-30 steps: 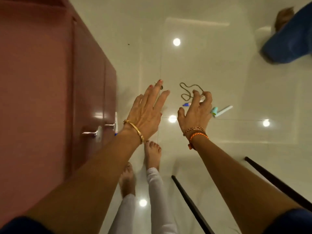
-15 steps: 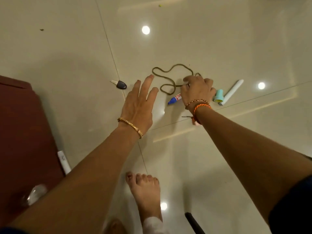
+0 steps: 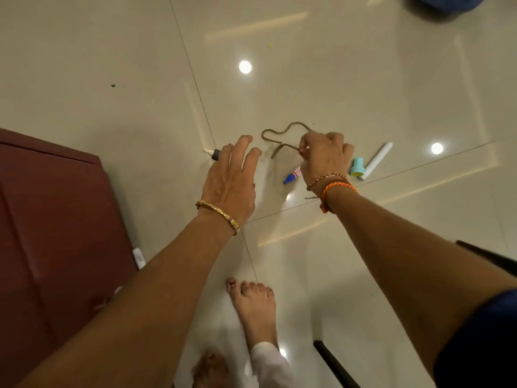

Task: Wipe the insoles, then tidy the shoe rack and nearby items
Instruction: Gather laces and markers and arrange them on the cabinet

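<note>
**Right hand pinches the cord on the floor**

Closest to me I see a bare foot [image 3: 256, 306] on the shiny tiled floor [image 3: 363, 79], with a white trouser leg [image 3: 268, 365] above it. On my left is a dark red cabinet [image 3: 56, 233]. A thin black bar [image 3: 334, 365] lies low on the right.

Both arms reach out ahead. The left hand [image 3: 230, 180] hangs over the floor with its fingers straight and spread apart. It holds nothing. It has a gold bangle [image 3: 218, 217] on the wrist. Just past its fingertips a small key [image 3: 213, 153] with a dark head lies on the floor.

The right hand [image 3: 324, 158] is bent down at the floor. Its finger and thumb are pressed together on a brown cord [image 3: 282, 135]. The cord loops away on the tiles to the left of the hand. An orange band [image 3: 335, 189] is on that wrist.

A blue pen [image 3: 292, 176] pokes out from under the right hand. Just right of the hand sits a small teal cap [image 3: 357, 166], touching a white marker [image 3: 376, 159] that lies tilted.

Far off, at the top right, I see a bit of blue cloth [image 3: 447, 2].
</note>
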